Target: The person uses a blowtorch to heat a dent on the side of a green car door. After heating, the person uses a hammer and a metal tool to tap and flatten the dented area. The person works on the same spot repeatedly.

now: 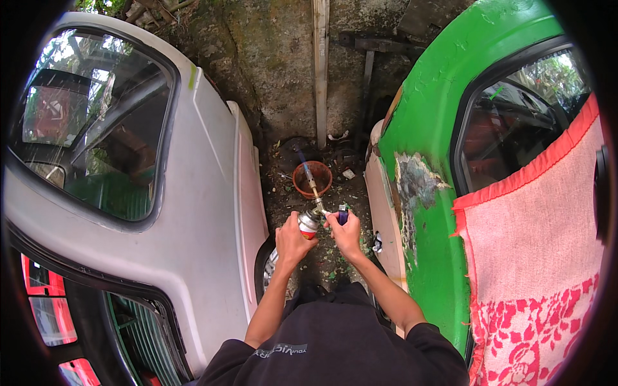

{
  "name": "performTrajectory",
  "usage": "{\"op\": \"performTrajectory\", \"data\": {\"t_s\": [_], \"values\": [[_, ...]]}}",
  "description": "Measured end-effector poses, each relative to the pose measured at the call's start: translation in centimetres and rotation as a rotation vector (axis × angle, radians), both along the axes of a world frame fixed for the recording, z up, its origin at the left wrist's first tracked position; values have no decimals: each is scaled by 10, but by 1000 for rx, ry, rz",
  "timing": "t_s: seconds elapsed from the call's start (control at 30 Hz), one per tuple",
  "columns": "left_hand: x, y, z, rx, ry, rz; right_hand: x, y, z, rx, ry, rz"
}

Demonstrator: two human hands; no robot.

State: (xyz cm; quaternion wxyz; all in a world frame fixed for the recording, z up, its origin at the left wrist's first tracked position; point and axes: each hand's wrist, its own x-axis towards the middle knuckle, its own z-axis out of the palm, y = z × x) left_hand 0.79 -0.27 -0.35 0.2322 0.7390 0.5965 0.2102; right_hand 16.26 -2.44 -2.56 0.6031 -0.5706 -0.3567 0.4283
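My left hand [293, 239] is wrapped round a gas canister [308, 222] with a white and red body. Screwed on its top is a blowtorch head [313, 186], whose metal tube points away from me over a brown round pot [298, 181] on the ground. A faint blue flame streams from the nozzle. In my closed right hand [346, 235] a dark blue lighter [343, 214] stands upright with its metal top showing. The fingertips of that hand are at the torch's valve, just beside the canister; whether they turn it I cannot tell.
A pale grey car body [212, 193] stands close on my left. On the right is a green car body [438, 122] with peeling paint, a pink towel [534, 212] hanging over it. Ahead rises a stained wall [277, 71] with a wooden post [320, 77]. Litter lies on the ground.
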Motion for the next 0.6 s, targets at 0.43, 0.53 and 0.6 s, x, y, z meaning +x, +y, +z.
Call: {"op": "performTrajectory", "data": {"t_s": [0.43,0.53,0.6], "values": [[-21,11,-6,-213,-562,-119,37,-17,-7,47,32,-126],[-34,19,-19,-327,-759,-213,55,-30,-14,-47,27,-209],[-41,23,-27,-428,-872,-294,63,-43,-19,-114,-27,-246]]}}
